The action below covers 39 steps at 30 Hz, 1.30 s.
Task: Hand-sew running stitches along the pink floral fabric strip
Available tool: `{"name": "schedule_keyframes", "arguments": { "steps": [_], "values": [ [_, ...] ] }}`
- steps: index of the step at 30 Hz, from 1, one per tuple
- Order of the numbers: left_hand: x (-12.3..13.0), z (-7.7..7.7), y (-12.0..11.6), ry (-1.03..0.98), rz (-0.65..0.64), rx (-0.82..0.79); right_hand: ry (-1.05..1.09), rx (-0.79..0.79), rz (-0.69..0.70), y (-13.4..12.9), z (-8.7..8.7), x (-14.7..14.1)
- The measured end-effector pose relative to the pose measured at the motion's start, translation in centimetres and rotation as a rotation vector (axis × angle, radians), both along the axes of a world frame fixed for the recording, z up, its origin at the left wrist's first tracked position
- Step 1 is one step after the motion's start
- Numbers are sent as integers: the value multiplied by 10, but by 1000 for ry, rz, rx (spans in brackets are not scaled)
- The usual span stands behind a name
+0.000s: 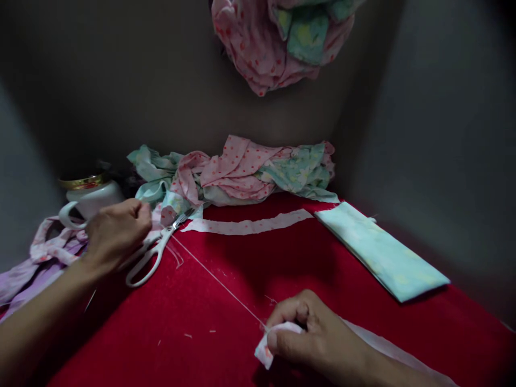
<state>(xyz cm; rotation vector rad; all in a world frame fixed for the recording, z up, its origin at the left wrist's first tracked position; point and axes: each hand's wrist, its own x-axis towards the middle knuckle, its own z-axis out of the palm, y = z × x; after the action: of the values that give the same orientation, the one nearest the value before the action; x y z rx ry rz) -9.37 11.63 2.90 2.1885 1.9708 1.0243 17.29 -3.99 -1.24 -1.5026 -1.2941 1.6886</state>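
My right hand (310, 333) is closed in a pinch on a small piece of pale pink printed fabric (264, 352), low over the red tabletop. From this piece a white thread (220, 282) runs taut up and left toward the scissors. My left hand (119, 228) is a closed fist at the left; whatever its fingers hold is hidden. Right beside it lies a pair of white-handled scissors (161, 244), blades pointing away to the right, one handle loop partly behind the hand. Beyond the blades is a narrow pale pink fabric strip (250, 226).
A white mug (99, 199) with a gold-rimmed top stands behind my left hand. Crumpled pink and green fabric (237, 172) lies along the wall, with more hanging above (274, 48). Folded light-green fabric (382, 252) lies right, purple cloth (44, 274) left. Thread scraps dot the red cloth (193, 312).
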Motion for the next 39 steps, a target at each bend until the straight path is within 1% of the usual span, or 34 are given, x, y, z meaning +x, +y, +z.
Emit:
{"name": "schedule_keyframes", "arguments": {
  "steps": [2,3,5,7,10,11,12,14,15,17,19,22,24,26,29,30,31,33,35,36,37,39],
  "values": [
    [-14,2,10,1,27,-10,2,5,5,0,1,0],
    [-15,2,11,-3,5,-42,2,7,7,0,1,0],
    [-6,2,5,-25,-97,-147,1,10,8,0,1,-1],
    [18,-2,-11,-65,-254,-292,8,11,8,-1,0,-1],
    [60,-14,-51,-139,-526,-543,24,17,14,-1,-1,-1],
    [72,-19,-65,-168,-637,-644,27,22,17,-1,-1,0],
    [81,-24,-77,-230,-773,-800,29,29,18,-1,-1,0],
    [90,-31,-96,-252,-848,-966,29,41,16,-1,0,0],
    [92,-34,-100,-264,-860,-1013,25,44,16,-1,1,0],
    [90,-34,-101,-297,-813,-1000,14,54,20,-1,2,0],
    [87,-30,-94,-349,-724,-906,-3,59,25,-1,2,0],
    [82,-18,-77,-392,-601,-746,-15,54,17,-2,1,0],
    [78,-11,-69,-395,-573,-683,-5,45,10,-2,-1,0],
    [75,-7,-65,-387,-564,-655,-2,34,10,-1,-1,0],
    [72,-5,-67,-378,-557,-611,-28,43,22,-1,1,-1],
    [72,-5,-70,-394,-551,-611,-38,56,21,-1,1,-1],
    [73,-6,-75,-418,-548,-651,-43,72,18,-2,1,-1],
    [78,-8,-88,-424,-578,-826,-39,112,9,-2,1,-1],
    [84,-11,-103,-313,-634,-993,-18,138,-7,-3,-1,-2],
    [87,-13,-110,-232,-659,-1020,-9,148,-12,-3,-2,-2],
    [89,-14,-115,-157,-681,-1007,-5,153,-14,-3,-2,-2],
    [91,-16,-121,-89,-699,-953,-22,154,-18,-3,-3,-2]
  ]
}}
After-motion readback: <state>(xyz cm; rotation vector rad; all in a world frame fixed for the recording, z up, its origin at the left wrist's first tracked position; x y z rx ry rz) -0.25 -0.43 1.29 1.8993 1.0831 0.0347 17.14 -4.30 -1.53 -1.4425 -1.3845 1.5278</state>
